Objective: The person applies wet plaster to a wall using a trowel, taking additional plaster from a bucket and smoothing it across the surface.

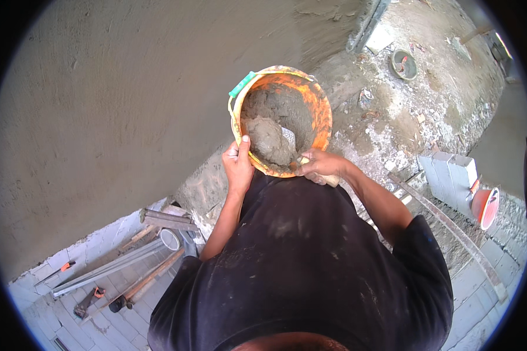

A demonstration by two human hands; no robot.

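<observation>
An orange bucket [321, 111] with a green grip on its wire handle is up against my front, its mouth facing me. Wet grey mortar [269, 140] lies inside, heaped toward the near left. My left hand [238, 165] grips the bucket's left rim, thumb over the edge. At the near right rim, my right hand [322, 166] is wrapped round the pale handle of a trowel [288, 138]. The trowel's metal blade reaches into the bucket, partly covered by mortar.
A plastered wall [111, 117] rises on the left. Rubble covers the ground at the far right, where another bucket [403, 64] stands. Grey blocks [449, 175] and a tipped red bucket [485, 208] are at right. Metal bars [108, 268] and tools lie at lower left.
</observation>
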